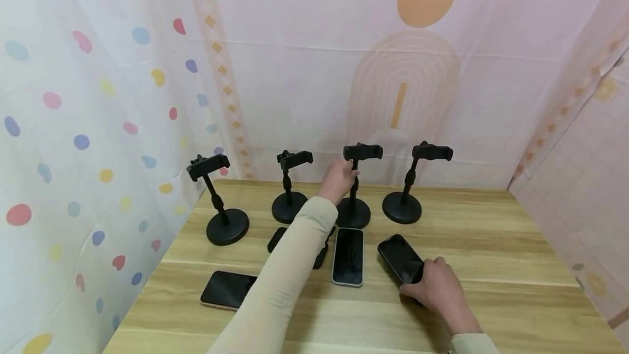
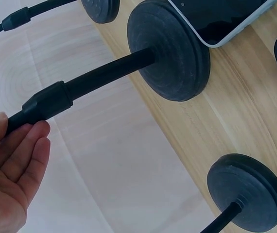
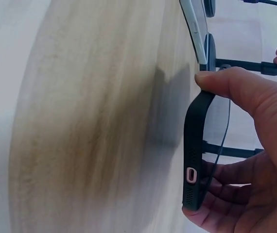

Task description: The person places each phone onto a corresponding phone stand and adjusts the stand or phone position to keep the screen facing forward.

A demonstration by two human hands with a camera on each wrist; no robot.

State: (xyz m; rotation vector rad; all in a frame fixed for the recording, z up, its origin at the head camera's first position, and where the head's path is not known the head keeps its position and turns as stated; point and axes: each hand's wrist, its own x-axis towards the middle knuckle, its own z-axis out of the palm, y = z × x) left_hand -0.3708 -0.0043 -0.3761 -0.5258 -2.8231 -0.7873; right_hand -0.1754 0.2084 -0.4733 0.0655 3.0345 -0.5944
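Observation:
My left hand (image 1: 339, 180) pinches the stem of a black phone stand (image 1: 362, 152), just under its clamp. In the left wrist view, thumb and fingers of the left hand (image 2: 17, 170) hold the thin upper part above the collar. The stand's round base (image 2: 170, 53) is on the table. My right hand (image 1: 440, 287) grips a smartphone (image 1: 400, 258) in a dark case by its two long edges, screen up. In the right wrist view, the case's bottom edge with its charging port (image 3: 191, 174) faces the camera. The stand's clamp holds nothing.
More black stands stand left (image 1: 227, 226), second from left (image 1: 290, 207) and right (image 1: 402, 208). A white-edged phone (image 1: 349, 258) lies between the hands. Another phone (image 1: 226, 289) lies front left. Dark objects (image 1: 277, 239) are partly hidden by the left sleeve. A curtain hangs behind the table (image 1: 491, 255).

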